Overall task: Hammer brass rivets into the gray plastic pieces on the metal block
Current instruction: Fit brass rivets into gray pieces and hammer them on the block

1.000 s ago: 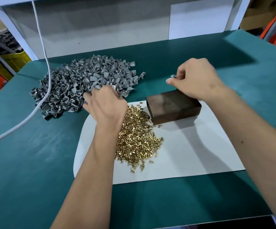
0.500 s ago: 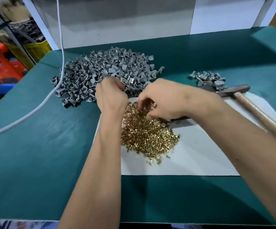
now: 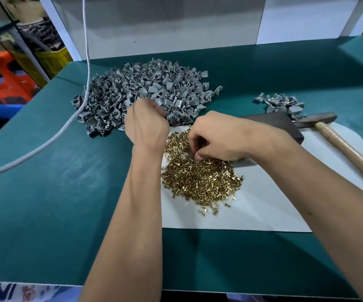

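right hand (image 3: 217,136) fingers curled into brass rivets (image 3: 202,177) | left hand (image 3: 146,125) fingers hidden, grip unclear

A white cord (image 3: 45,147) trails across the green table (image 3: 45,203), yellow crate (image 3: 52,59) beyond.
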A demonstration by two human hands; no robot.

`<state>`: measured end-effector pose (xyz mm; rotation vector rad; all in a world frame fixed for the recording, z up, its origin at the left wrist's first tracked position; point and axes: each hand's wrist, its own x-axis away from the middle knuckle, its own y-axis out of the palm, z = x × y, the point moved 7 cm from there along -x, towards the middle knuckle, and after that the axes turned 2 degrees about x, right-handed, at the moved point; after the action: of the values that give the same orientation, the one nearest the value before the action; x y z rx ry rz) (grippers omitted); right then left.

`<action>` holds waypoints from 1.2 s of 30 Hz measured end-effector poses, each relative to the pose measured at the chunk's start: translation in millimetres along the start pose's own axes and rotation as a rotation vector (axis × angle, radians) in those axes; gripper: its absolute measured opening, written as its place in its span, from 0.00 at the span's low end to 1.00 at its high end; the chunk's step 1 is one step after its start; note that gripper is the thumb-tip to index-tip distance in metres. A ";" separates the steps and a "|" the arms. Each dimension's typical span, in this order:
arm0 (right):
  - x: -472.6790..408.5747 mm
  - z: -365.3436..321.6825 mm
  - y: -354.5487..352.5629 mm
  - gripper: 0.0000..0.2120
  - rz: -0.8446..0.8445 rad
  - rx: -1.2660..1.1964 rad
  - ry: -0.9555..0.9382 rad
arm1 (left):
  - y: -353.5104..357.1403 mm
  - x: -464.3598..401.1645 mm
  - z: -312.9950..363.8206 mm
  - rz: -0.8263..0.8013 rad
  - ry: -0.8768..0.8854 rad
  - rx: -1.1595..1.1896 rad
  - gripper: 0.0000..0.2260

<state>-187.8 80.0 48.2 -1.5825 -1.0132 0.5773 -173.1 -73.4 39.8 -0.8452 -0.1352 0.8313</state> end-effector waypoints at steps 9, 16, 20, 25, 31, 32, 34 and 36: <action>8.9 -2.0 -6.2 0.06 0.072 0.065 -0.049 | 0.8 1.8 18.3 0.035 0.082 0.404 0.06; 23.0 5.4 -12.6 0.08 0.213 -0.170 -0.063 | 20.4 9.5 31.2 -0.092 0.071 0.546 0.01; 22.6 7.6 -14.4 0.03 0.250 -0.156 -0.051 | 29.7 17.2 39.1 -0.182 0.061 0.693 0.03; 37.0 15.4 -32.3 0.02 0.423 -0.230 -0.053 | 40.6 25.0 45.3 -0.338 -0.091 0.986 0.09; 83.4 55.9 -49.7 0.03 0.801 -0.445 0.001 | 53.6 47.9 72.8 -0.604 -0.057 1.276 0.11; 90.3 63.8 -49.0 0.03 0.835 -0.459 0.015 | 56.7 53.5 77.3 -0.642 -0.042 1.280 0.10; 102.1 78.8 -47.1 0.03 0.899 -0.506 0.049 | 63.4 63.1 83.8 -0.694 -0.027 1.278 0.10; 112.4 90.8 -45.4 0.03 0.976 -0.560 0.081 | 69.3 69.7 88.1 -0.722 -0.017 1.278 0.10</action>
<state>-216.8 224.2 84.0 -2.5826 -0.2696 0.9072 -203.4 55.0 35.8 0.4258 0.0879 0.1175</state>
